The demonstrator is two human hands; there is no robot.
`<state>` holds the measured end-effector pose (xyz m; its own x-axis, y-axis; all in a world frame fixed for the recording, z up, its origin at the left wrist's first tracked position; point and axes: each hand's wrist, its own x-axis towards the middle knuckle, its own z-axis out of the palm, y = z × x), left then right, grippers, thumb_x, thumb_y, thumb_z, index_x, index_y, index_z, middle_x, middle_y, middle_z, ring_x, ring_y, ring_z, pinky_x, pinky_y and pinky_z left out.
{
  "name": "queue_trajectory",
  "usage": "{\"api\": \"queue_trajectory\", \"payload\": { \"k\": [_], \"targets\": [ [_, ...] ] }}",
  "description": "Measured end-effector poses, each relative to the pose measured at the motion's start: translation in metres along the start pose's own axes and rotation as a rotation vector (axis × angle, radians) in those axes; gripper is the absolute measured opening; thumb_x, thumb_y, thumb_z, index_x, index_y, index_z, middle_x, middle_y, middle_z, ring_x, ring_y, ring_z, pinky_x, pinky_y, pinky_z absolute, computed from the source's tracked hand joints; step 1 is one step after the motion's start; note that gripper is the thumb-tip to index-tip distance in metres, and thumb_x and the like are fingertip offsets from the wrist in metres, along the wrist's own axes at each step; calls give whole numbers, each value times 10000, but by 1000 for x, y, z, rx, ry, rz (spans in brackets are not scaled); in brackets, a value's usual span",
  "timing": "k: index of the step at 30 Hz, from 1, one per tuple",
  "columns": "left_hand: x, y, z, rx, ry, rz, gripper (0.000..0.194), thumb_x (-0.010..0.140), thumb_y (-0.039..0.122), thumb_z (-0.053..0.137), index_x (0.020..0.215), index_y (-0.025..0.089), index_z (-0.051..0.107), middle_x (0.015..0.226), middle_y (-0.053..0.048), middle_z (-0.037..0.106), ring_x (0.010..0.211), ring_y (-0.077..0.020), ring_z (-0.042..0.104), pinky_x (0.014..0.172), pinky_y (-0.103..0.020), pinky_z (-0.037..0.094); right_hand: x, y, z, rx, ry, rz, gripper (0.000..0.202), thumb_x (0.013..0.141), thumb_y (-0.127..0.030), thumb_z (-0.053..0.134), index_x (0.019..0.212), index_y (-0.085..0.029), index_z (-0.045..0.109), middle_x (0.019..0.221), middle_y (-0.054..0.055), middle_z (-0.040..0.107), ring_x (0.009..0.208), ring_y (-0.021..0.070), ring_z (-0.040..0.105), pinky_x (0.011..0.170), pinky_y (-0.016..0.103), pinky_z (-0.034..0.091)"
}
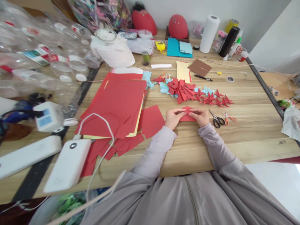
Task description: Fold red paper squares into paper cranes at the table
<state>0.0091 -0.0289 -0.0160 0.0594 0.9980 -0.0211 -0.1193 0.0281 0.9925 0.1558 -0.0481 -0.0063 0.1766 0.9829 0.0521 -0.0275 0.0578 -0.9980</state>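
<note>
Both of my hands meet on a small piece of red paper (187, 117) on the wooden table in front of me; its top edge looks folded to a point. My left hand (172, 118) pinches its left side, and my right hand (200, 116) pinches the right side, thumbs close together. Part of the paper is hidden under the fingers. Just beyond lie folded red paper pieces (181, 90) and several small red paper cranes (212, 98), with light blue ones among them. Black-handled scissors (217, 120) and orange-handled scissors (229, 118) rest right of my right hand.
Left of my hands is a stack of red sheets (122, 103) with cut red pieces (127, 144) at its front. A white power bank (67, 164) with a cable lies front left, near many plastic bottles (58, 59). A paper roll (209, 34) stands at the back.
</note>
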Motion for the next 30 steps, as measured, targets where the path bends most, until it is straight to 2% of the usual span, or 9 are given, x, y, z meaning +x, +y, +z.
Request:
{"api": "queue_trajectory", "payload": {
  "k": [3, 7, 9, 12, 14, 16, 21, 27, 30],
  "targets": [
    [-1, 1, 1, 33, 12, 48, 174, 579, 285, 761, 693, 160, 723, 784, -71, 704, 790, -192, 635, 793, -330, 489, 0, -1, 2, -22, 21, -16, 243, 525, -402, 790, 647, -207, 710, 695, 20, 716, 688, 182, 647, 734, 362, 531],
    [-2, 1, 3, 30, 15, 43, 182, 572, 290, 768, 668, 148, 707, 740, -63, 696, 729, -179, 628, 758, -333, 501, 0, 0, 3, -46, 65, 19, 263, 524, -428, 777, 611, -191, 704, 639, 15, 703, 616, 160, 622, 661, 324, 516],
    [-2, 1, 3, -5, -9, 19, 237, 565, 271, 771, 760, 148, 714, 766, -60, 699, 725, -172, 626, 751, -336, 506, 0, 1, 2, -38, 88, 53, 274, 522, -428, 775, 626, -183, 708, 636, 12, 703, 599, 149, 614, 642, 309, 510],
    [-2, 3, 3, -79, -58, -13, 468, 540, 213, 780, 995, 168, 681, 848, -54, 703, 782, -169, 633, 790, -343, 504, 2, 4, 0, -13, 123, 82, 282, 525, -426, 774, 646, -178, 713, 642, 7, 704, 596, 141, 611, 637, 295, 504],
    [-2, 4, 3, -126, -62, -38, 569, 523, 198, 787, 1073, 176, 648, 857, -49, 702, 799, -171, 638, 806, -346, 502, 2, 7, -1, -3, 129, 83, 282, 533, -424, 771, 661, -178, 717, 648, 5, 704, 601, 141, 612, 639, 293, 502],
    [-1, 4, 4, -173, -42, -69, 523, 531, 232, 788, 1035, 171, 661, 822, -48, 702, 780, -174, 644, 796, -349, 506, 3, 8, -1, 3, 129, 78, 273, 541, -418, 771, 664, -180, 719, 648, 3, 702, 601, 141, 610, 638, 292, 500],
    [0, 4, 6, -253, 4, -98, 283, 554, 306, 778, 784, 159, 704, 776, -55, 707, 739, -172, 647, 775, -347, 507, 2, 9, -1, 5, 124, 71, 249, 536, -393, 782, 642, -181, 707, 642, 0, 696, 597, 133, 601, 644, 290, 496],
    [0, 2, 7, -235, 38, -85, 262, 543, 278, 783, 761, 154, 706, 734, -48, 698, 703, -156, 633, 736, -319, 497, 2, 6, 2, 40, 139, 91, 322, 498, -409, 794, 628, -175, 616, 606, -14, 660, 567, 121, 587, 602, 273, 480],
    [0, 3, 8, -207, 57, -72, 238, 547, 265, 778, 744, 151, 709, 703, -41, 689, 673, -144, 620, 706, -298, 492, 2, 4, 3, 70, 152, 84, 387, 475, -396, 807, 684, -193, 554, 596, -32, 649, 562, 116, 594, 592, 258, 477]
  ]
}}
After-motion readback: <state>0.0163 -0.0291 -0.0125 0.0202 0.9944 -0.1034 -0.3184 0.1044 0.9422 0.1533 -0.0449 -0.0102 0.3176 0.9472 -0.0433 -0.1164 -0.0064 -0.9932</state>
